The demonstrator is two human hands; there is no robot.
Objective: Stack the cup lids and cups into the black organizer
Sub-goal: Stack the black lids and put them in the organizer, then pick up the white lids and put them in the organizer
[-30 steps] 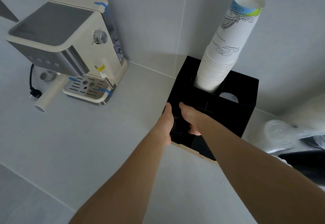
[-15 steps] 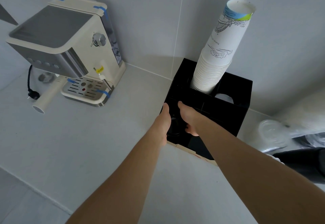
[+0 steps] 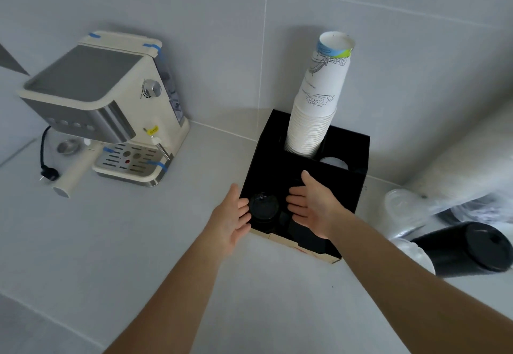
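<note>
The black organizer stands in the counter's corner against the tiled wall. A tall stack of white paper cups rises from its back left hole, and something white shows in the back right hole. A stack of black lids sits in the front left slot. My left hand is open just left of these lids, fingertips near them. To the right of the lids is my right hand, open too, palm facing them. Neither hand holds anything.
A cream espresso machine with blue tape stands at the left, its portafilter handle and black plug in front. At the right lie clear lids in plastic wrap and a sleeve of black lids.
Both hands have come apart and drawn back from the black lids, which now sit alone in the front left slot. The view has tilted down a little.
</note>
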